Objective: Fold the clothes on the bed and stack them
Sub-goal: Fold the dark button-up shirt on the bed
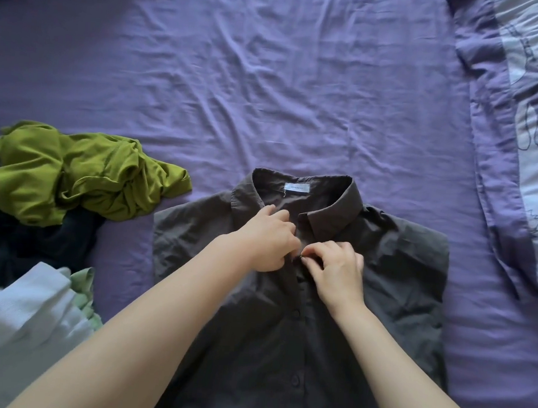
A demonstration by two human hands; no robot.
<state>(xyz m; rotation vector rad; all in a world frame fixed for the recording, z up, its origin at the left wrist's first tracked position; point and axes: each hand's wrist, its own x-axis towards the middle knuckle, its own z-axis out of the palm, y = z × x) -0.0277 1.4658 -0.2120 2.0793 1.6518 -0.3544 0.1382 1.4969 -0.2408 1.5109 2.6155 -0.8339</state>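
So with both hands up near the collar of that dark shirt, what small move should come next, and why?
Probably finishing that upper button: the left hand and right hand both pinch the placket of the dark shirt just below its collar, and the shirt lies flat, front up. Closing it should keep the front from shifting before folding.

One grey shirt (383, 275) is lying flat on the bed, showing one collar label (296, 188) and three buttons down its front. Two hands are working at its placket: one left hand (270, 240) and one right hand (336, 272). At the left, four loose garments are piling up: one green (72, 174), one black (29, 244), one white (21, 307) and one pale green (83, 289). One patterned quilt (526, 142) is lying along the right side.
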